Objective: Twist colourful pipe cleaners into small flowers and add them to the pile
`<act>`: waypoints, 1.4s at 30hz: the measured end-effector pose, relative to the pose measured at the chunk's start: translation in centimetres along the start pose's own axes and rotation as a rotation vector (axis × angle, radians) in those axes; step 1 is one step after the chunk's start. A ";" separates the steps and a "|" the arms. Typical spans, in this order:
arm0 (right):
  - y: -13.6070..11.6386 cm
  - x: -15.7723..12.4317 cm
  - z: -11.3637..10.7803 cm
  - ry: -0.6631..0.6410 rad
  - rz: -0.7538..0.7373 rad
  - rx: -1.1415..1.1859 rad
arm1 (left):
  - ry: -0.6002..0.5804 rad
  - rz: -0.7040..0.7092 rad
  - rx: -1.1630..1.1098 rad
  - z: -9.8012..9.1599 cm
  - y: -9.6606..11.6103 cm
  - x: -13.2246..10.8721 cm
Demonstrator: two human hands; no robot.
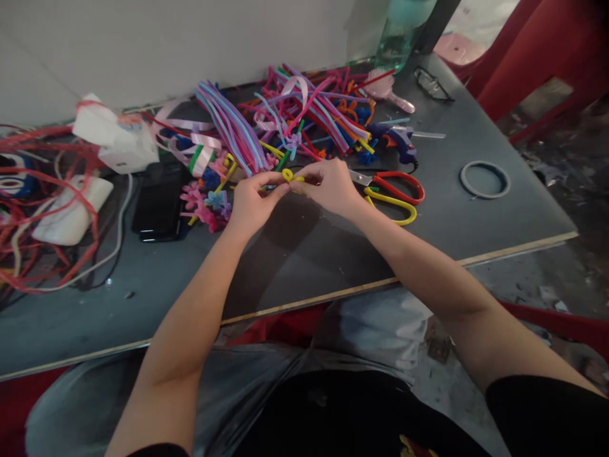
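Between my fingertips is a yellow pipe cleaner (287, 174) bent into a small loop. My left hand (257, 200) pinches it from one side, thumb against forefinger. From the other side my right hand (330, 187) grips it too, its fingers curled. Just right of that hand lie scissors (397, 184) with one red and one yellow handle. Finished-looking pipe cleaner flowers (204, 203) in pink, blue and purple sit left of my left hand. Behind both hands spreads a bundle of purple, pink and blue pipe cleaners (233, 127).
A glue gun (402, 141), a pink hairbrush (387, 90), glasses (432, 84) and a tape roll (485, 179) lie on the right. Black phones (158, 203), a white power strip (73, 209) and tangled red ribbon (57, 254) are on the left. A bottle (397, 44) stands by the wall.
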State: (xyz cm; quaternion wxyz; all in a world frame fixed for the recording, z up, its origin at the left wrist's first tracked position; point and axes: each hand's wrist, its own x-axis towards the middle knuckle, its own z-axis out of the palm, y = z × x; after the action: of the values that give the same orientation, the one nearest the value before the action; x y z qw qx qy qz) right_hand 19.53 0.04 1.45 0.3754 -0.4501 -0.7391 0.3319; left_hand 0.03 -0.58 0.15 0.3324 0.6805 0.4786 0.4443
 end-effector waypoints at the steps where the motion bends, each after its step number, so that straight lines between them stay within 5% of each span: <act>1: 0.1 0.1 0.1 -0.011 0.013 0.075 | 0.018 0.018 -0.003 0.2 -0.2 0.0; 7: 0.8 0.6 0.3 -0.223 0.054 0.538 | 0.077 -0.067 -0.200 1.1 -1.9 0.2; 11: 1.1 0.8 0.3 -0.223 0.153 0.701 | 0.061 -0.101 -0.302 1.2 -2.2 0.1; 26: 0.9 0.6 1.3 -0.172 0.229 0.745 | 0.229 0.105 0.033 1.3 -0.5 -0.7; 37: -0.5 0.1 1.5 -0.067 0.407 0.546 | 0.163 0.354 0.320 1.0 -0.8 -0.9; 42: -0.9 0.1 1.5 -0.085 0.387 0.700 | 0.117 0.425 0.370 0.4 -0.6 -1.0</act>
State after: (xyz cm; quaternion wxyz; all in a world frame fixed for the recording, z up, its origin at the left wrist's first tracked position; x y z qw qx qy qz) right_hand 17.83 -0.44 1.47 0.4058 -0.4119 -0.4978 0.6464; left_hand 0.02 -1.28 -0.84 0.0740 0.7876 0.4167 0.4477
